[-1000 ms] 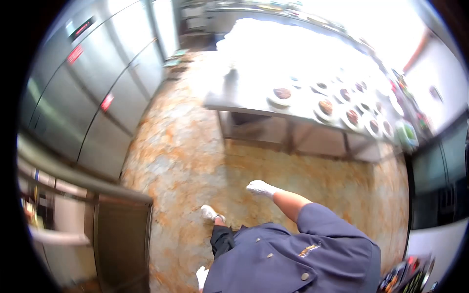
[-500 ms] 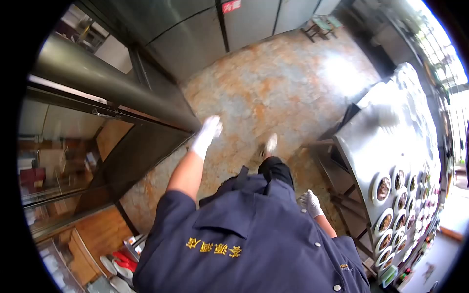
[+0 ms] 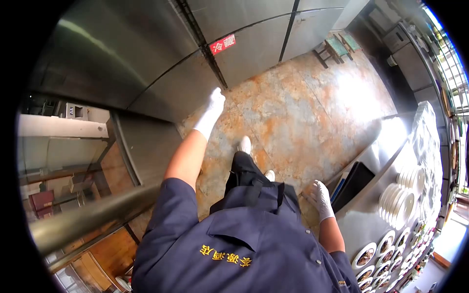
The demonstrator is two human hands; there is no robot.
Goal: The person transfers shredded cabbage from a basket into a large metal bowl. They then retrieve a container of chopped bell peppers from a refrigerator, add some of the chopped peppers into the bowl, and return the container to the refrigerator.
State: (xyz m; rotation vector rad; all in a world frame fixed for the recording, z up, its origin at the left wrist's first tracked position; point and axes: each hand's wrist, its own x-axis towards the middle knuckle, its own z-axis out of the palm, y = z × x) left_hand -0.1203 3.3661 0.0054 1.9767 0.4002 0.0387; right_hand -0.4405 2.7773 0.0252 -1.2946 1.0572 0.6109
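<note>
My left hand (image 3: 215,105), in a white glove, is stretched forward, in front of the steel cabinet doors (image 3: 188,83). Its fingers look curled together and nothing shows in them; whether it touches a door I cannot tell. Low at my side, my right hand (image 3: 322,198), also white-gloved, hangs beside the steel table (image 3: 352,219) with its fingers loosely apart, holding nothing. Near it, dark flat boards or trays (image 3: 354,183) stand on edge by the table.
Plates of food (image 3: 365,255) and stacked white plates (image 3: 396,202) cover part of the table. A small green-topped stool (image 3: 337,47) stands by the far cabinets. A red label (image 3: 223,44) marks one door. At left runs a thick metal bar (image 3: 97,215) before glass.
I have walked forward, so the cabinets and stool appear closer and the metal bar has slid back. My left hand has risen toward the cabinet doors; the right hand has swung forward.
</note>
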